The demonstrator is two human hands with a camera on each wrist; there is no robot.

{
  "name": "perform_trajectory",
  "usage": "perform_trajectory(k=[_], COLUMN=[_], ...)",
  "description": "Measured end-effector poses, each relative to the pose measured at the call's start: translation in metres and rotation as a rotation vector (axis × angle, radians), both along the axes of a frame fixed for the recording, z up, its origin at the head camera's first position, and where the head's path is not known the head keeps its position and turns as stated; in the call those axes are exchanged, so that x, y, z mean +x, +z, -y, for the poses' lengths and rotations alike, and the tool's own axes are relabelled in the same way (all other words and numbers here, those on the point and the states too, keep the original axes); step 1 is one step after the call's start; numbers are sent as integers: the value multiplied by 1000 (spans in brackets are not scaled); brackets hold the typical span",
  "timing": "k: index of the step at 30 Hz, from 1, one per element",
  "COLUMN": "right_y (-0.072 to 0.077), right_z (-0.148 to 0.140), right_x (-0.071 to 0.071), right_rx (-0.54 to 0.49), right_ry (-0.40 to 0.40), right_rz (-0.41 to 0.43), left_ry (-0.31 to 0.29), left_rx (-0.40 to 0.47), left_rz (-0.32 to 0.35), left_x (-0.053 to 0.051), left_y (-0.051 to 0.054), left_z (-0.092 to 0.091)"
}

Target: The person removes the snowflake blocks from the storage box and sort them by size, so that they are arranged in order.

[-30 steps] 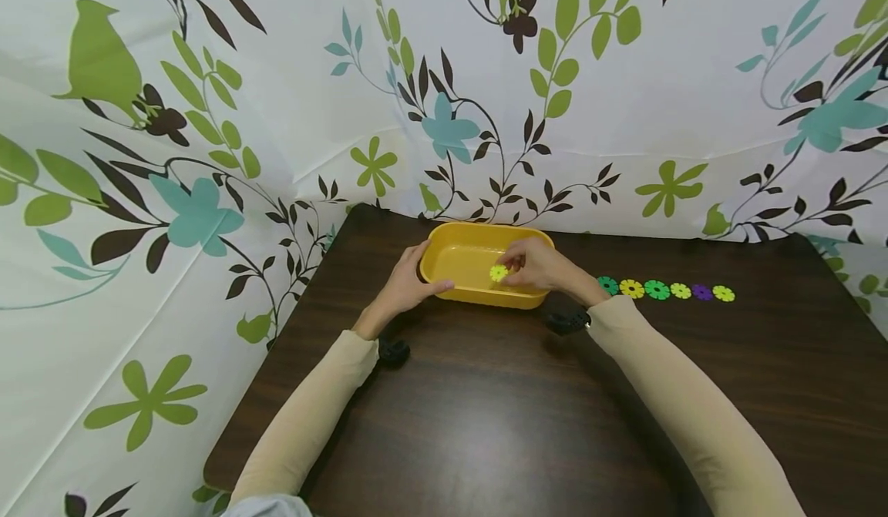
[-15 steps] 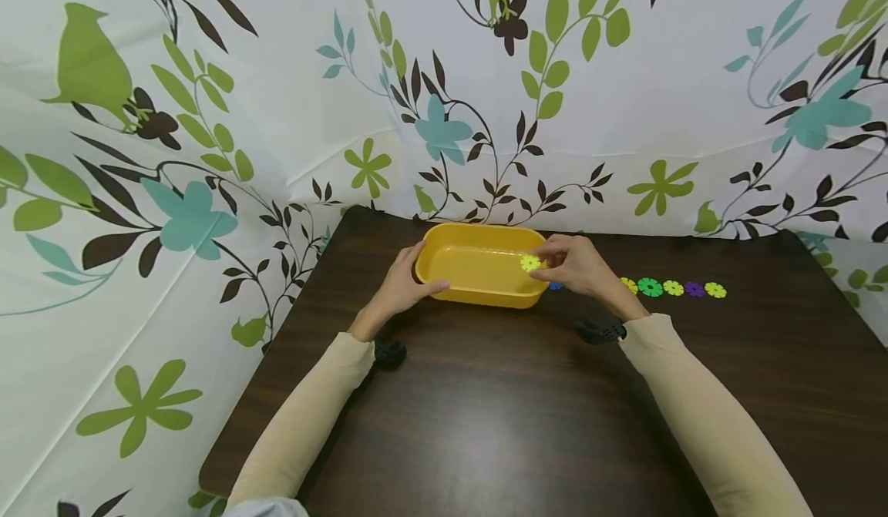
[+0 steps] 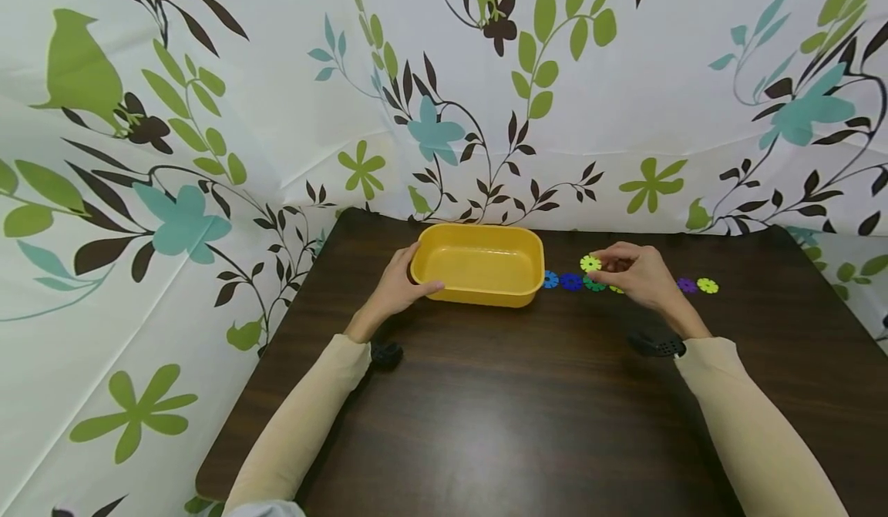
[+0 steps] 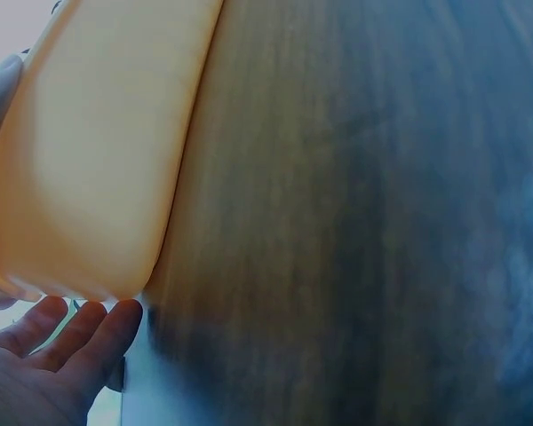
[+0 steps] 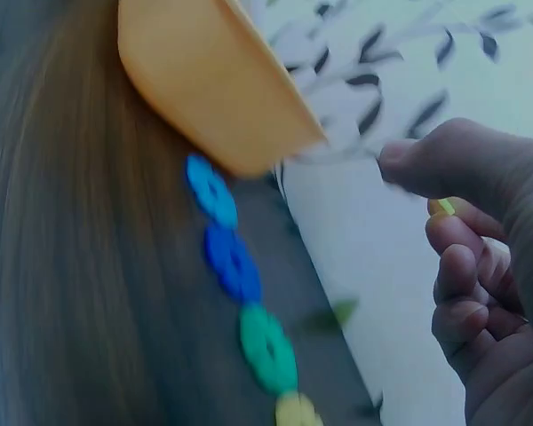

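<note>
A yellow plastic tub (image 3: pixel 479 297) rests on the table with no disc visible inside. My left hand (image 3: pixel 397 290) holds the tub's left end, thumb over the near rim; in the left wrist view its fingertips (image 4: pixel 124 312) touch the end wall. To the right of the tub, my right hand (image 3: pixel 645 276) pinches a yellow-green flower-shaped disc (image 3: pixel 590 263) between thumb and fingers, above a row of similar discs. In the row lie a light blue disc (image 3: pixel 550 279), a dark blue disc (image 3: pixel 572 282), a green disc (image 5: pixel 268 348) and a purple disc (image 3: pixel 687 285); my hand hides part of it.
At the row's right end lies another yellow-green disc (image 3: pixel 708 286). The dark wooden table (image 3: pixel 472 394) meets a white cloth backdrop (image 3: pixel 277 101) printed with leaves and birds along its back and left sides.
My right hand has carried the yellow-green disc out from over the tub, rightward to above the row. Blue discs beside the tub have come into sight. The left hand keeps its hold.
</note>
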State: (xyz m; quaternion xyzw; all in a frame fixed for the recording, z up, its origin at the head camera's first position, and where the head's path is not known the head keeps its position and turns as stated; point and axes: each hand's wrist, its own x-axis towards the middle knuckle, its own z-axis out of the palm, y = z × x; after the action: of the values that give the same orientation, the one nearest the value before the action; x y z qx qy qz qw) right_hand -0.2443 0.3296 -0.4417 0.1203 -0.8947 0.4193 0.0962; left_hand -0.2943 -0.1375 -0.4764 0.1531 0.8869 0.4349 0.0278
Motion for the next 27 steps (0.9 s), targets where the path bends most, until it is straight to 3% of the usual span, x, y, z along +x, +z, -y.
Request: perform_trajectory(k=[7,20,27], right_y=[-14,-39,-44], right_z=[-53,-148,-178], right_x=[15,37,44], right_rx=[36,112,155], right_ry=[-126,-429,-498], right_rz=[1,96,184], left_ry=[4,5,3], left_rx=[1,2,5], left_rz=[9,10,11], left_x=[0,0,-1], left_y=[-2,-4,-3], left_z=[1,1,1])
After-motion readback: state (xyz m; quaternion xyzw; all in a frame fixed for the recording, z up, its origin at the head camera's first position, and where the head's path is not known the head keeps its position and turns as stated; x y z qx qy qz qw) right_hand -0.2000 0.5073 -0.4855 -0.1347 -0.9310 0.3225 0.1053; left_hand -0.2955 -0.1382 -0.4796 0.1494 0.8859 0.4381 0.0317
